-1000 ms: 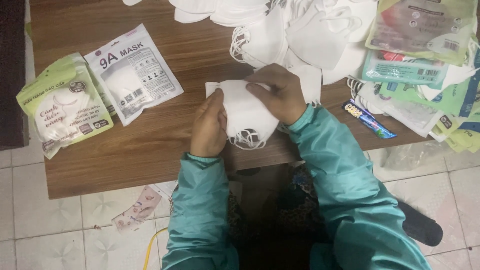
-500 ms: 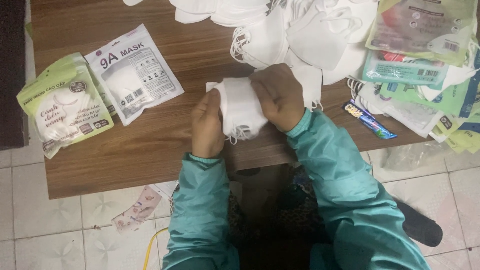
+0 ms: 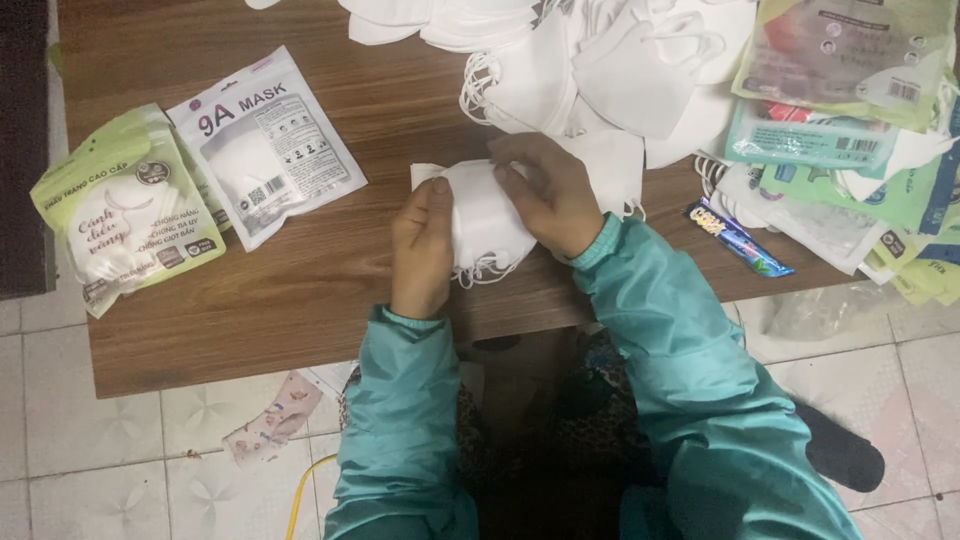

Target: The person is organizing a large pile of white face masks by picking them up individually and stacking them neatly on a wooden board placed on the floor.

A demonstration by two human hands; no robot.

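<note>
While both hands press together at the near middle of the tabletop (image 3: 300, 300), I see a small stack of folded white masks (image 3: 485, 215) caught between them. My left hand (image 3: 422, 245) lies along the stack's left edge, fingers clenched on it with the thumb on top; my right hand (image 3: 548, 195) covers the stack's upper right, fingers curled over and grasping it. Thin ear loops hang loose from the stack's lower edge — they trail onto the wood. Beyond the right hand sits a heap of loose white masks (image 3: 600, 60), just beside the stack. To the left lie two sealed packets well apart from the hands — a white one (image 3: 265, 145) and a green one (image 3: 125, 210), edges overlapping. On the right are more printed packets (image 3: 850, 100) and a blue wrapped candy bar (image 3: 740, 238).
</note>
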